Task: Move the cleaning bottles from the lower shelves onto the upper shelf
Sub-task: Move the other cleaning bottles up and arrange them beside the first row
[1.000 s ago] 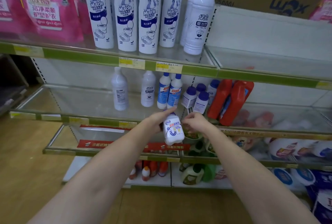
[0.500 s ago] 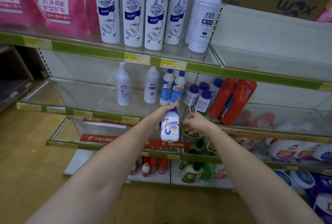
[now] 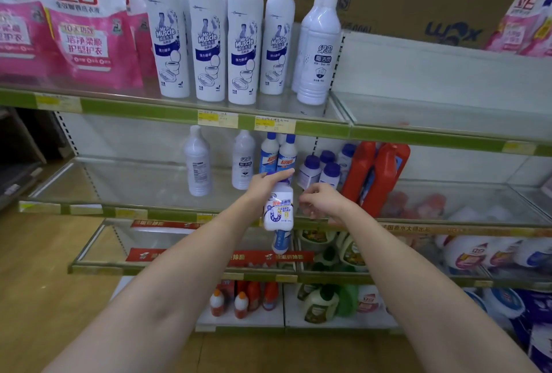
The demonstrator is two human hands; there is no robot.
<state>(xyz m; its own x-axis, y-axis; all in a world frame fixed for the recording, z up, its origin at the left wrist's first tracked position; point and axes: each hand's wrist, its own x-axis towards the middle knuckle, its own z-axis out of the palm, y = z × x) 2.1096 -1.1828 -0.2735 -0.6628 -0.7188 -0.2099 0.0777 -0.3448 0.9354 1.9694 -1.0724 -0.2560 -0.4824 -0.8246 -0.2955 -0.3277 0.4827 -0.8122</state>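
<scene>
I see my left hand [image 3: 265,186] gripping a white drain-cleaner bottle [image 3: 278,211] by its cap, in front of the middle shelf's edge [image 3: 161,213]. My right hand [image 3: 324,200] hangs just beside it, fingers loosely curled on nothing. Behind them stand blue-capped jars [image 3: 310,171] and red jugs [image 3: 375,175]; Mr Muscle bottles [image 3: 243,44] crowd the upper shelf [image 3: 167,111]. The cap is hidden.

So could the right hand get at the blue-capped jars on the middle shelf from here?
Probably yes: the right hand is empty and sits just in front of the blue-capped jars, with nothing between; the red jugs stand to the side.
</scene>
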